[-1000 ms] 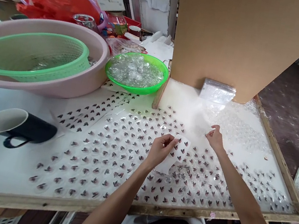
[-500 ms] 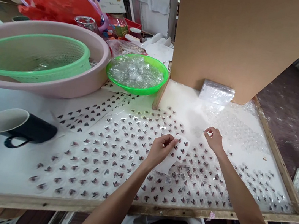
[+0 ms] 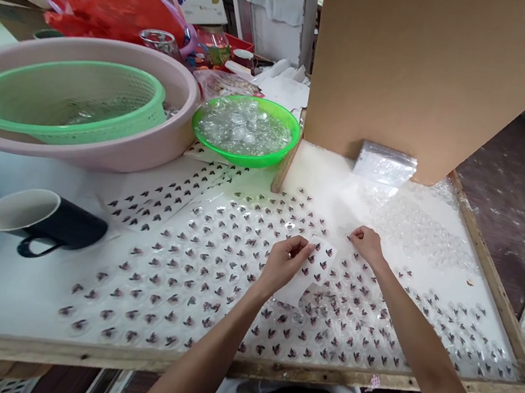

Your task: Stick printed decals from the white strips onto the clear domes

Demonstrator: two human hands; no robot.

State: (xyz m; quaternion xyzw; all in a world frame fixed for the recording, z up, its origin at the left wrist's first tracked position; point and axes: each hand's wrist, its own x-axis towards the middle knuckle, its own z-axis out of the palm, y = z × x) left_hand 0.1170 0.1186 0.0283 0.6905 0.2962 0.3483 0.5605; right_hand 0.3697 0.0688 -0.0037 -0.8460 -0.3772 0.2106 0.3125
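Observation:
My left hand (image 3: 284,263) pinches a small white sticker sheet (image 3: 308,272) printed with dark figures, held just above the white board (image 3: 354,192). My right hand (image 3: 366,243) is closed in a pinch on something I cannot make out, close to the sheet's upper right corner. Rows of clear domes with dark figures under them (image 3: 207,281) cover the board around both hands. Plain clear domes (image 3: 419,227) lie to the right of my right hand.
A green bowl of clear domes (image 3: 245,129) stands at the back, beside a pink basin (image 3: 113,150) holding a green basket (image 3: 66,101). A black mug (image 3: 44,226) lies on its side at left. A cardboard panel (image 3: 417,68) rises behind; a bag stack (image 3: 384,164) leans on it.
My right hand has moved left and slightly nearer, toward the sheet in my left hand. The left hand has barely shifted.

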